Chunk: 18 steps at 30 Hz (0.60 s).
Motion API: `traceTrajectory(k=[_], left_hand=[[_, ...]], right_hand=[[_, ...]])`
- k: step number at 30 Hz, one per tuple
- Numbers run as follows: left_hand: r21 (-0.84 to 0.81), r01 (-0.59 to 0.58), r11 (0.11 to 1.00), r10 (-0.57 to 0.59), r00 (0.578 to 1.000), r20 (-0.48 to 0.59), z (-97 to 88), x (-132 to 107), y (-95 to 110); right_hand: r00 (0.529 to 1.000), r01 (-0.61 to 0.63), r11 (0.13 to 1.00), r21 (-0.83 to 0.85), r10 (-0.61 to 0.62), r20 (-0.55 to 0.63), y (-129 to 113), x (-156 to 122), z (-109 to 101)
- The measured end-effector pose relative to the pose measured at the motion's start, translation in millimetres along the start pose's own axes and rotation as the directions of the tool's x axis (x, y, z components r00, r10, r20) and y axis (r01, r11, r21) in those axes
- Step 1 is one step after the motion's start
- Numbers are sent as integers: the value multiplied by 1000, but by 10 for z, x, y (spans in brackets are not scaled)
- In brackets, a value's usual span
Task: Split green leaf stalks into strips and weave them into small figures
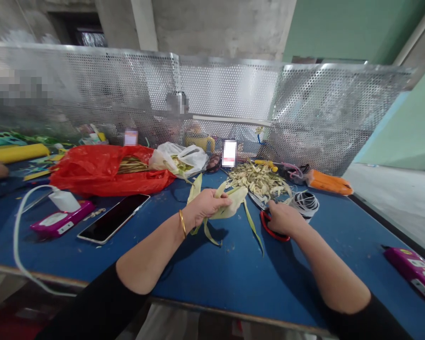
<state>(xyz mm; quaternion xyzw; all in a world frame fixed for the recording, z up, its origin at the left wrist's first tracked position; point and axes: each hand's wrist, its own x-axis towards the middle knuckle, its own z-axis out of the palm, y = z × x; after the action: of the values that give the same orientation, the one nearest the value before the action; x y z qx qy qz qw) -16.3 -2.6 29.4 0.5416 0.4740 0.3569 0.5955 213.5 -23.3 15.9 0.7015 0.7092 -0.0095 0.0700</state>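
Observation:
My left hand point(210, 205), with a gold bangle at the wrist, is closed around pale green corn husks point(238, 196). Thin strips of husk point(253, 226) hang down from the bunch over the blue table. To the right, my right hand point(283, 218) is closed at the red-handled scissors point(264, 219), which lie low over the table with their blades pointing away to the left. Part of the handles is hidden under my fingers. Just beyond the blades spreads a heap of dry husk scraps point(258, 179).
A red plastic bag point(88, 170) and a white bag point(194, 156) lie at the back left. Nearer are a phone point(115, 219) and a purple power strip point(62, 222). A wire coil point(306, 204), an orange packet point(329, 182) and another power strip point(412, 269) are right. A perforated metal screen point(226, 89) stands behind.

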Motion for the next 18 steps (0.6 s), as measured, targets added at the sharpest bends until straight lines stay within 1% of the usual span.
traceTrajectory(k=[5,8,10,11,12,13,14,15,16,17,18], left_hand=[[58,-48,997,45,997,59,70,-17,-75],[73,-51,996,45,996,77,111,1,-131],[45,-51,998,49,998,46,112,19,-138],[19,-51,999,51,999,14,102,28,-130],[-14,-51,999,51,998,-24,86,37,-116],[-51,-52,997,49,997,-65,65,46,-98],[-88,-55,995,45,994,-104,39,56,-78],[-121,-61,991,45,990,-134,11,66,-59],[-148,-72,986,49,987,-155,-18,77,-41],[-169,-86,982,57,983,-172,-45,88,-27],[-185,-101,977,65,980,-189,-71,100,-17]], right_hand=[[999,-54,997,52,54,1,95,35,-60],[998,-55,993,107,57,-17,180,49,-133],[998,-47,989,139,53,-37,226,62,-173],[997,-42,978,202,54,-51,241,65,-186],[996,-33,949,314,58,-70,250,65,-195],[994,-12,884,467,62,-92,251,59,-200],[992,26,775,631,56,-109,245,46,-204],[991,74,634,770,37,-126,234,27,-207],[990,120,495,861,6,-141,219,1,-213],[987,157,395,905,-41,-154,203,-28,-222],[983,183,336,924,-92,-161,186,-58,-233]])
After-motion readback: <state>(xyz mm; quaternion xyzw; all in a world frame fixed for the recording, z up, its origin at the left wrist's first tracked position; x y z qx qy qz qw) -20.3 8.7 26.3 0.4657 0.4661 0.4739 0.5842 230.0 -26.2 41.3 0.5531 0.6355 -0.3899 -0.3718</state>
